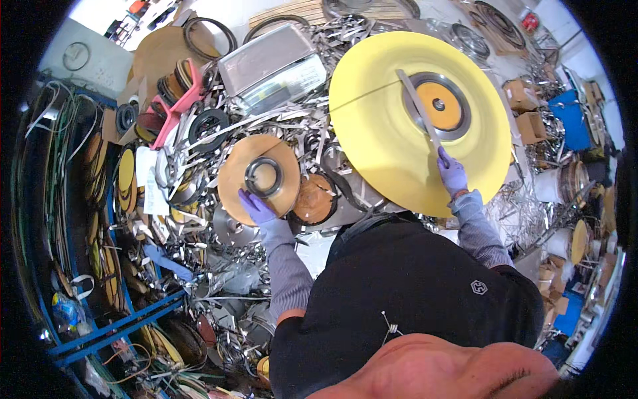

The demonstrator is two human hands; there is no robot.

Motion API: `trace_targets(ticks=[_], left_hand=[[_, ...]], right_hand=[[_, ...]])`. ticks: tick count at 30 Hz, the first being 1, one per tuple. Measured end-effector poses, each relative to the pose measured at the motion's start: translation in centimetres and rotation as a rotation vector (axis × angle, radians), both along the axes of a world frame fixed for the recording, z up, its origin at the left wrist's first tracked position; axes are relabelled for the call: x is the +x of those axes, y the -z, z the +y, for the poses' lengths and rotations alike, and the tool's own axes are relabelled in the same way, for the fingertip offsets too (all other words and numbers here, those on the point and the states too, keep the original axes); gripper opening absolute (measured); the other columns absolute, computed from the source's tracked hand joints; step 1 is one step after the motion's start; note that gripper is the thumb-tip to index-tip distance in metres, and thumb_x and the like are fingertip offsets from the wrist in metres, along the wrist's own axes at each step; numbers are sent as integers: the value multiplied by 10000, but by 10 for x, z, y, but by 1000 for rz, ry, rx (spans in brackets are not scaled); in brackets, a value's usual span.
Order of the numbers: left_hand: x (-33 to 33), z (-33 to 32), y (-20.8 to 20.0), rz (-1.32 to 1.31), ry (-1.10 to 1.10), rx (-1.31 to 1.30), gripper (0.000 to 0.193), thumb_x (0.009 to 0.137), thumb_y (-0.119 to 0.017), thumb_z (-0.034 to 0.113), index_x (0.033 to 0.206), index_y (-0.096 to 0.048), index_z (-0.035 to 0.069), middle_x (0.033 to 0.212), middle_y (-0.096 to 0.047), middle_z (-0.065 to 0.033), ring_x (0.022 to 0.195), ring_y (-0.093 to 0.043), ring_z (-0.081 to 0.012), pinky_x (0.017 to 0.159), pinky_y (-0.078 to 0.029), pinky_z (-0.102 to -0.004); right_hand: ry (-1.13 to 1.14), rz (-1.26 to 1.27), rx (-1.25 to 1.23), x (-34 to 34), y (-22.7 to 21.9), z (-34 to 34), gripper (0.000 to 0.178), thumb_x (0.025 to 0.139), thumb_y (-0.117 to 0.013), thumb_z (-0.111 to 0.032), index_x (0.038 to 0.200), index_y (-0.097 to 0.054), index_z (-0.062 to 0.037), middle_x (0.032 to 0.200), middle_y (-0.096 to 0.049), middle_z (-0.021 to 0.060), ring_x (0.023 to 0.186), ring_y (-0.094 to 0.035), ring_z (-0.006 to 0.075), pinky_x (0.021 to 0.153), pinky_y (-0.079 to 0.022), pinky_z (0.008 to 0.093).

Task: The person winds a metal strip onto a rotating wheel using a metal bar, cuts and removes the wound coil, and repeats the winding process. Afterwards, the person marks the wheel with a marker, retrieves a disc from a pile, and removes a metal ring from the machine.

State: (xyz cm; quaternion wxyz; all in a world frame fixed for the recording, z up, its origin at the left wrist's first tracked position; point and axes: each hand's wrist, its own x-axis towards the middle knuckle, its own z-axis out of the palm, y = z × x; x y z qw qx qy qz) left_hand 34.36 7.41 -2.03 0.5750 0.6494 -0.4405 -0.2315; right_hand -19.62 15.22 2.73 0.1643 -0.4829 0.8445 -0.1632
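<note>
item: grey metal strip (419, 108). straight, narrow; lies across the yellow disc (375, 136), passing over the dark ring (456, 130) at that disc's hub. a thin dark line runs from the strip's far end to the yellow disc's left rim; ribbon or shadow, cannot tell.

item: right hand (453, 174), lavender glove. over the near part of the yellow disc; fingers closed on the near end of the strip.

item: left hand (258, 207), lavender glove. left of the yellow disc, on the near edge of a tan disc (282, 149); fingers extended on its face, just beside a black ring (279, 175). whether the thumb clasps the rim from below is hidden; cannot tell if it grips.

surroundings, by the yellow disc: round wooden block (312, 199), left and nearer; loose metal strips (318, 128), heaped to the left; shallow metal tray (266, 56), farther left; pink rack (178, 110), left beyond the tan disc; cardboard box (530, 130) and blue bin (568, 120), to the right.

handling notes, by judgement: keep the strip level over the hub, held at its end and clear of any sharp edge; press the tan disc lightly and evenly, so it does not tip; keep cuffs away from the scrap heap.
</note>
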Motion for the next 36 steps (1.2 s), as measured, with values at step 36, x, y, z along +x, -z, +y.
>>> trace_targets(ticks=[36], left_hand=[[-3, -5, 3, -295, -261, 188, 499, 965, -453, 276, 1340, -393, -48, 1382, -390, -239, 1252, -393, -370, 1068, -290, -421]], right_hand=[[338, -42, -403, -23, 37, 54, 356, 920, -530, -206, 1264, -573, -124, 834, -672, 158, 612, -535, 124, 578, -454, 312]])
